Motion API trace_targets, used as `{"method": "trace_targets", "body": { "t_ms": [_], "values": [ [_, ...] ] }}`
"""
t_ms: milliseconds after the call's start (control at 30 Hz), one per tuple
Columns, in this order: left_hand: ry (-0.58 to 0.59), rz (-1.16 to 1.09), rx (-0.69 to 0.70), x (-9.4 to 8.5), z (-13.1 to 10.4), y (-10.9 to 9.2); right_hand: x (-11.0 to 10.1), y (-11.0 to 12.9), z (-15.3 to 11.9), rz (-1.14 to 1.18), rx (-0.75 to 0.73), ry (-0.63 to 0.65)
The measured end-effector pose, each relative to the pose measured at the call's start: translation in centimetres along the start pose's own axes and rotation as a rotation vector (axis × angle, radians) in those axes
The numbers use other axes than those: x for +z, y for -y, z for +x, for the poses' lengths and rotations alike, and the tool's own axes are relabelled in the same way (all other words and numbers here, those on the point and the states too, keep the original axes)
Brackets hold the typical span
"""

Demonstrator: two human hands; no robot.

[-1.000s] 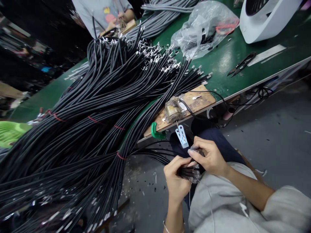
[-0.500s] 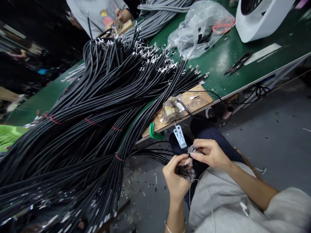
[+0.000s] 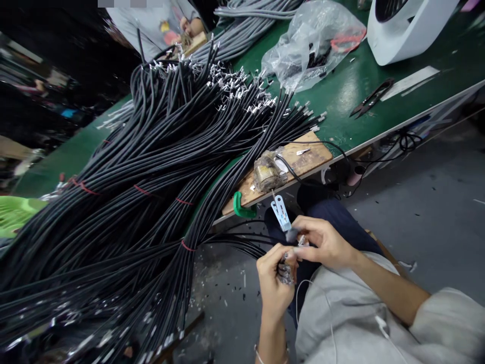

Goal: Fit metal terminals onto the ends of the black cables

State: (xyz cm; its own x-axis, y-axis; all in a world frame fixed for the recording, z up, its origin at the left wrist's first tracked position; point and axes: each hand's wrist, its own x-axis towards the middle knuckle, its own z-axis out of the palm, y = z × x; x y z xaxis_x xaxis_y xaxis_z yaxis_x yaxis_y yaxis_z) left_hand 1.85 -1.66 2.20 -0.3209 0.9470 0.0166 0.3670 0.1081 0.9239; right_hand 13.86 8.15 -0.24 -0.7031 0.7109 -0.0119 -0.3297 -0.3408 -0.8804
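My left hand [image 3: 273, 270] is closed round the ends of several black cables [image 3: 242, 243], whose stripped, silvery tips show at its fingers. Against it, my right hand [image 3: 326, 245] pinches at a cable end; the fingers are a little blurred and the exact piece is too small to make out. Just above my fingertips hangs a light blue clothespin [image 3: 280, 213], fixed to a small motor-like device [image 3: 266, 173] wrapped in clear plastic. That device sits on a wooden board [image 3: 308, 154] at the table edge. A green clamp [image 3: 242, 206] grips the board.
Large bundles of black cable [image 3: 159, 167] with red ties cover the left of the green table [image 3: 341, 96]. Behind are a plastic bag [image 3: 314, 40], black snips [image 3: 373, 98] and a white appliance [image 3: 409, 30]. Across the table, a person in grey [image 3: 147, 25] works at a wooden block.
My right hand has shifted slightly left, its fingers now nearer the clothespin's lower end. My left hand has turned a little, and the cable tips in it sit differently.
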Motion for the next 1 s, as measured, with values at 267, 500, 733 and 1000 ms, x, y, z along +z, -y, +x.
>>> {"method": "trace_targets", "body": {
  "t_ms": [267, 500, 733, 1000],
  "values": [
    [-0.125, -0.208, -0.059, 0.4, 0.2, 0.9, 1.9, -2.0, 0.1, -0.302, -0.278, -0.348],
    [0.005, -0.229, 0.010, -1.3, 1.0, 1.3, 0.8, -1.7, 0.8, -0.020, -0.097, 0.047],
    [-0.115, -0.173, 0.070, -0.4, 2.3, 1.2, -2.4, 2.3, 3.6, -0.163, 0.189, 0.276],
    [-0.192, -0.324, 0.293, -0.6, 2.0, 1.0, -0.3, 3.0, 6.9, 0.052, 0.150, 0.126]
  ]
}}
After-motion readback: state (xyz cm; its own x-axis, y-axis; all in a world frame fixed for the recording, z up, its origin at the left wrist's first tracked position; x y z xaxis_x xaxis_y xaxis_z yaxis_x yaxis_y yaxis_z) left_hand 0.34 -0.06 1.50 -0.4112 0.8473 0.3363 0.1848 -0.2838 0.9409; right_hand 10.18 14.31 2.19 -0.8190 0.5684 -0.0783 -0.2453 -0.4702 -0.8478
